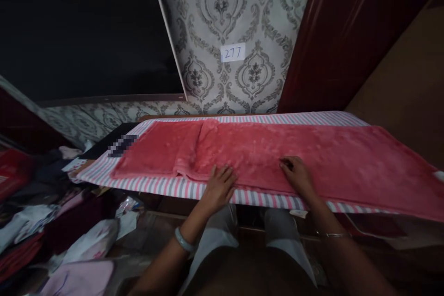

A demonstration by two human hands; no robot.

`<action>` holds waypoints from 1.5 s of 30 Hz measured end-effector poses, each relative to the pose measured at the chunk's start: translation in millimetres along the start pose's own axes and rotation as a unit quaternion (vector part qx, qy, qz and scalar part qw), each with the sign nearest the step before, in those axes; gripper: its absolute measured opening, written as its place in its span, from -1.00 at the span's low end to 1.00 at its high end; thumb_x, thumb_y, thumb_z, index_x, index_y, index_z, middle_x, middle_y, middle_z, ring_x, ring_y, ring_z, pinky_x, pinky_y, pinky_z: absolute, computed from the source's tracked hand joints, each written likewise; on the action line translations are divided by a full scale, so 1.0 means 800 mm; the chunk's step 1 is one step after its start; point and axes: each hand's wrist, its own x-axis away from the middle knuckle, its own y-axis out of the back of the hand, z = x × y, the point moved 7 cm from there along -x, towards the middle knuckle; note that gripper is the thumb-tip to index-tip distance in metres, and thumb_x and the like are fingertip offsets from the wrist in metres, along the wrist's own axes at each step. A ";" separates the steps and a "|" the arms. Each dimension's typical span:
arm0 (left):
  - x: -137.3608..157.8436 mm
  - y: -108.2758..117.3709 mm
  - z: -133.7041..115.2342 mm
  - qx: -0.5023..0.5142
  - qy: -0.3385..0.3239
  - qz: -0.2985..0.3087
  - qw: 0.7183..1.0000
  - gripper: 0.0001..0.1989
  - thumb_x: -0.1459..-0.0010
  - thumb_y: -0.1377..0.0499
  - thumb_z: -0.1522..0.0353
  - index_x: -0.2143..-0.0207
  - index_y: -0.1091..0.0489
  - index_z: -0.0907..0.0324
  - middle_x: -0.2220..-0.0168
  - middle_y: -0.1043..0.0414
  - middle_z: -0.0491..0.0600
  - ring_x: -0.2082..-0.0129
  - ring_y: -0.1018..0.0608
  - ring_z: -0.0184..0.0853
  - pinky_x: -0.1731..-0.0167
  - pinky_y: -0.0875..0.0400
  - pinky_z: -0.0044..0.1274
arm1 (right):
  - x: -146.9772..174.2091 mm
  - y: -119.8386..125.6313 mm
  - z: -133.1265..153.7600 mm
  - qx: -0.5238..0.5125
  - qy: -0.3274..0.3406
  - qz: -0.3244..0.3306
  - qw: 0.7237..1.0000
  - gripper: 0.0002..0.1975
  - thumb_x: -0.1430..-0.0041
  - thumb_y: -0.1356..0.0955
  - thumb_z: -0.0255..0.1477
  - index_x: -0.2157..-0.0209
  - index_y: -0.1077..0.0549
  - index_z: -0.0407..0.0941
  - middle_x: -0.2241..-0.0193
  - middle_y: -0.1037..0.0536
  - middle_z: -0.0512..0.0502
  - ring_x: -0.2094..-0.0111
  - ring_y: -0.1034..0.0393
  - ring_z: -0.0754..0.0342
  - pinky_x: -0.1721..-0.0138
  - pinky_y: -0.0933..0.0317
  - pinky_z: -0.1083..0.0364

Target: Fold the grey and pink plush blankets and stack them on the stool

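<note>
1. A pink blanket (263,157) is spread flat along a striped table (173,188), with a fold towards its left end.
2. The left hand (218,188) is laid open and flat on the near hem.
3. The right hand (297,175) is rested on the blanket, fingers curled, nothing gripped.
4. The blanket is judged soft, limp and light; best taken at hem or corners.

The pink fleece cloth (277,157) runs off the frame's right edge. A pixelated patch (122,144) at centre left hides something. The clothes pile (52,231) at lower left is too dark to sort.
</note>
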 end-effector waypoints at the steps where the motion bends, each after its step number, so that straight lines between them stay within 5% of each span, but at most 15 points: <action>1: 0.007 0.008 0.009 -0.018 0.015 -0.006 1.000 -0.57 -0.31 -0.08 0.30 -0.20 -0.35 0.11 -0.22 -0.38 0.14 -0.30 -0.30 -0.07 -0.31 0.02 -0.01 | 0.001 0.001 0.001 0.002 0.002 -0.002 1.000 -0.69 -0.10 -0.29 -0.24 0.25 -0.54 -0.11 0.28 -0.55 -0.20 0.29 -0.42 -0.05 0.20 -0.35 -0.05; 7: 0.028 0.038 0.049 -0.045 0.073 0.021 0.996 -0.56 -0.24 -0.09 0.44 -0.18 -0.36 0.15 -0.19 -0.38 0.16 -0.21 -0.37 -0.05 -0.18 -0.26 -0.13 | 0.003 0.005 0.004 0.018 0.009 -0.002 1.000 -0.68 -0.12 -0.29 -0.23 0.25 -0.56 -0.11 0.28 -0.55 -0.19 0.29 -0.43 -0.05 0.20 -0.37 -0.05; 15: 0.009 0.037 0.039 0.025 0.054 0.020 0.998 -0.71 -0.28 -0.10 0.37 -0.01 -0.46 0.17 0.02 -0.46 0.11 0.02 -0.46 -0.13 0.02 -0.37 -0.26 | 0.000 0.008 0.014 0.003 0.003 0.006 1.000 -0.68 -0.11 -0.29 -0.25 0.23 -0.54 -0.13 0.28 -0.54 -0.20 0.29 -0.43 -0.05 0.20 -0.38 -0.07; 24: 0.006 0.026 0.064 -0.007 0.002 0.022 1.000 -0.67 -0.29 -0.02 0.47 -0.03 -0.44 0.19 0.03 -0.46 0.12 0.04 -0.46 -0.14 0.03 -0.39 -0.30 | 0.065 0.020 0.065 0.003 0.169 0.200 0.965 -0.64 -0.16 -0.41 -0.23 0.01 -0.56 0.01 -0.05 -0.51 -0.20 -0.09 -0.38 -0.15 -0.10 -0.29 -0.21; 31: 0.007 0.032 0.077 -0.060 0.028 0.030 0.997 -0.65 -0.26 0.00 0.48 0.00 -0.47 0.19 0.16 -0.44 0.14 0.14 -0.46 -0.12 0.17 -0.38 -0.31 | 0.075 0.024 0.063 0.005 0.176 0.154 0.972 -0.72 -0.28 -0.32 -0.30 0.04 -0.58 0.02 -0.03 -0.54 -0.20 -0.06 -0.41 -0.13 -0.07 -0.31 -0.23; 40: 0.004 0.052 0.090 0.035 0.042 -0.032 0.998 -0.72 -0.30 0.03 0.45 0.14 -0.46 0.21 0.26 -0.42 0.07 0.20 -0.45 -0.21 0.15 -0.40 -0.37 | 0.069 0.019 0.070 0.035 0.169 0.145 0.974 -0.76 -0.19 -0.36 -0.35 0.13 -0.58 -0.04 0.05 -0.55 -0.21 0.01 -0.45 -0.12 -0.03 -0.35 -0.17; 45: 0.006 0.049 0.095 0.021 0.050 -0.012 0.998 -0.72 -0.29 0.02 0.44 0.12 -0.47 0.17 0.24 -0.42 0.06 0.18 -0.45 -0.20 0.13 -0.41 -0.35 | 0.073 0.014 0.082 0.088 0.185 0.140 0.969 -0.68 -0.19 -0.27 -0.48 0.05 -0.51 -0.08 0.07 -0.53 -0.23 0.04 -0.43 -0.14 0.01 -0.36 -0.16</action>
